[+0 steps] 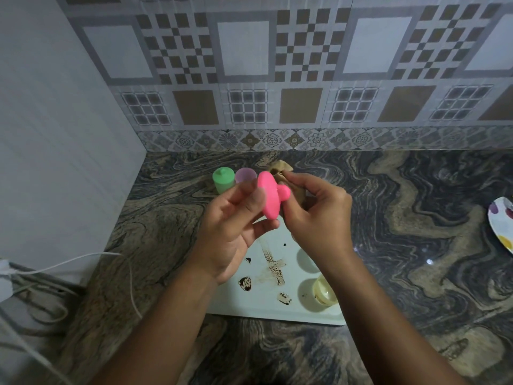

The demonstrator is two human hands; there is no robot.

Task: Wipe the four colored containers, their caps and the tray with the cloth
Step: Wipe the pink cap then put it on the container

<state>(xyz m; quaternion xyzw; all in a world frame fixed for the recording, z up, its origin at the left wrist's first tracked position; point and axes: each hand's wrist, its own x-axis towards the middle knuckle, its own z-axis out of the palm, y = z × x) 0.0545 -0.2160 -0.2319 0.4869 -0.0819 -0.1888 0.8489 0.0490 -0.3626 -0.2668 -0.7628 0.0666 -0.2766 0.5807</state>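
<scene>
My left hand pinches a bright pink cap by its rim, held on edge above the tray. My right hand grips a bunched tan cloth and presses it against the cap's knob side. Below my hands lies the white tray, smeared with brown stains, with round wells on its right side. A pale yellow container sits in the near well, partly hidden by my right forearm. Behind my hands on the counter stand a green container with its cap on and an uncapped purple container.
The marbled stone counter meets a tiled wall at the back and a white wall on the left. A white cable and a grey cord trail along the left edge. A patterned plate pokes in at the right edge.
</scene>
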